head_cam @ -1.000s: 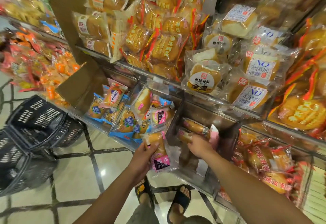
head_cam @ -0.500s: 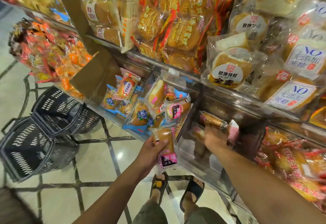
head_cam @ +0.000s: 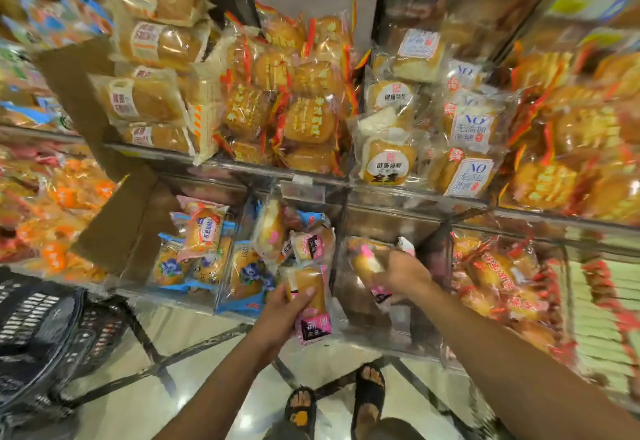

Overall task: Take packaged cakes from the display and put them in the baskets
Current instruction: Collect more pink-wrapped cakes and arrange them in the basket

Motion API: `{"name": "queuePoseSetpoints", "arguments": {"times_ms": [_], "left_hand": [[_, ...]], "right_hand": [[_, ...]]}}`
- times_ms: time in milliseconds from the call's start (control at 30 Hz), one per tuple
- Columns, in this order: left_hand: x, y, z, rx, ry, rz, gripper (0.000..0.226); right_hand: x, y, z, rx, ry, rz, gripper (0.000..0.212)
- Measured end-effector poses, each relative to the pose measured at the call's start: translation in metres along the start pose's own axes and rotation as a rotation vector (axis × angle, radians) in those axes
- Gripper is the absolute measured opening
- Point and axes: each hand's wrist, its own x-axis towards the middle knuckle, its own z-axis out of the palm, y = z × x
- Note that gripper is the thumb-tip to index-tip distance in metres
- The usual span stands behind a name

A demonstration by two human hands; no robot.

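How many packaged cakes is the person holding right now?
2. A pink-labelled cake in the left hand, in front of the lower shelf; a second cake in the right hand, inside the clear bin. That hand may hide another.

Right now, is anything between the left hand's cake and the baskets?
Nothing visible does. The left hand holds the cake in front of the display; only bare floor separates it from the black baskets.

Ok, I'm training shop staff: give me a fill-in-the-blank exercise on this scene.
The black plastic baskets stand on the person's ___ side.
The right hand grips a clear-wrapped cake inside the ___ shelf's transparent bin.
The left hand holds a pink-labelled wrapped cake, not yet in a ___.
Missing: left; lower; basket
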Motion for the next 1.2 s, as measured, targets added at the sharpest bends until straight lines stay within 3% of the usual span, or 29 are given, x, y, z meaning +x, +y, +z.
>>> {"name": "queuePoseSetpoints", "arguments": {"times_ms": [67, 200, 300, 367, 467, 700, 867, 1033, 1133, 1200], "left_hand": [[0.001, 0.004, -0.003, 0.041, -0.051, -0.012, 0.031], [0.006, 0.011, -0.002, 0.151, -0.166, 0.019, 0.04], [0.009, 0.012, 0.008, 0.175, -0.274, 0.044, 0.038], [0.005, 0.014, 0.025, 0.164, -0.322, 0.026, 0.041], [0.002, 0.013, 0.058, 0.198, -0.396, -0.012, 0.039], [-0.009, -0.016, 0.178, 0.253, -0.5, -0.047, 0.032], [-0.052, -0.036, 0.281, 0.411, -0.686, -0.052, 0.034], [-0.094, -0.081, 0.387, 0.512, -0.858, -0.05, 0.02], [-0.113, -0.116, 0.448, 0.589, -0.917, -0.044, 0.035], [-0.122, -0.14, 0.482, 0.636, -0.94, -0.065, 0.034]], "right_hand": [[-0.02, 0.011, -0.007, 0.169, 0.072, 0.009, 0.063], [-0.063, 0.034, -0.019, 0.445, 0.108, 0.055, 0.049], [-0.099, 0.056, -0.021, 0.702, 0.197, 0.098, 0.051], [-0.128, 0.072, -0.023, 0.824, 0.243, 0.081, 0.042], [-0.177, 0.098, -0.029, 1.006, 0.23, 0.058, 0.012], [-0.262, 0.201, -0.006, 1.251, 0.429, 0.135, 0.05], [-0.339, 0.273, 0.009, 1.362, 0.59, 0.215, 0.036], [-0.404, 0.357, 0.029, 1.505, 0.712, 0.293, 0.026], [-0.439, 0.402, 0.044, 1.564, 0.799, 0.379, 0.027], [-0.458, 0.427, 0.052, 1.587, 0.853, 0.441, 0.023]]}}
